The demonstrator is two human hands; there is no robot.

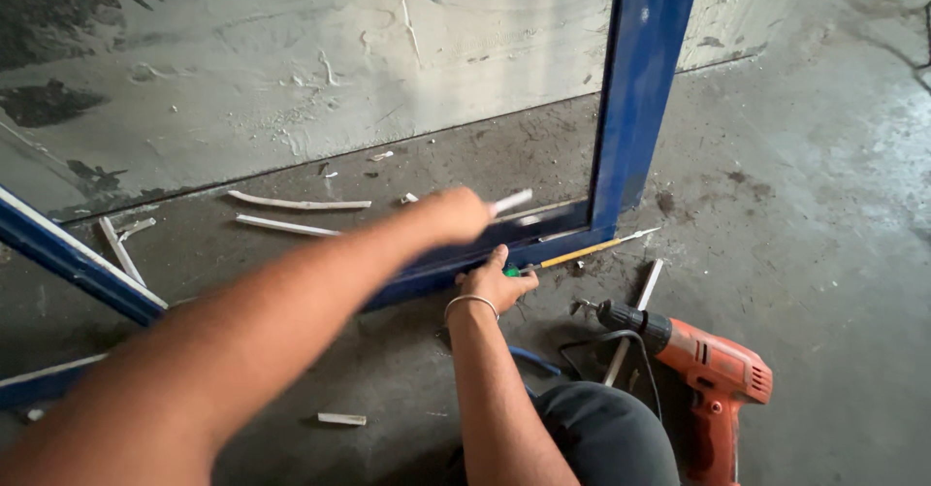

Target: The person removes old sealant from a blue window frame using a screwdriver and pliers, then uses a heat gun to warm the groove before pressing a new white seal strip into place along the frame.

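Observation:
My left hand (459, 213) reaches out over the blue frame's bottom rail (427, 277), blurred by motion, and is closed on a short white strip (511, 201). Just below it, my right hand (495, 283) rests on the floor against the rail and grips a screwdriver (582, 252) with a green handle and yellow shaft. The screwdriver's tip points right, past the base of the frame's upright blue post (640, 88). A metal bangle sits on my right wrist.
An orange power drill (713, 370) lies on the concrete floor at the right, its cord looping by my knee. Several broken white strips (301, 204) are scattered along the wall, one more (341, 418) near me. Another blue frame bar (78, 265) runs diagonally at left.

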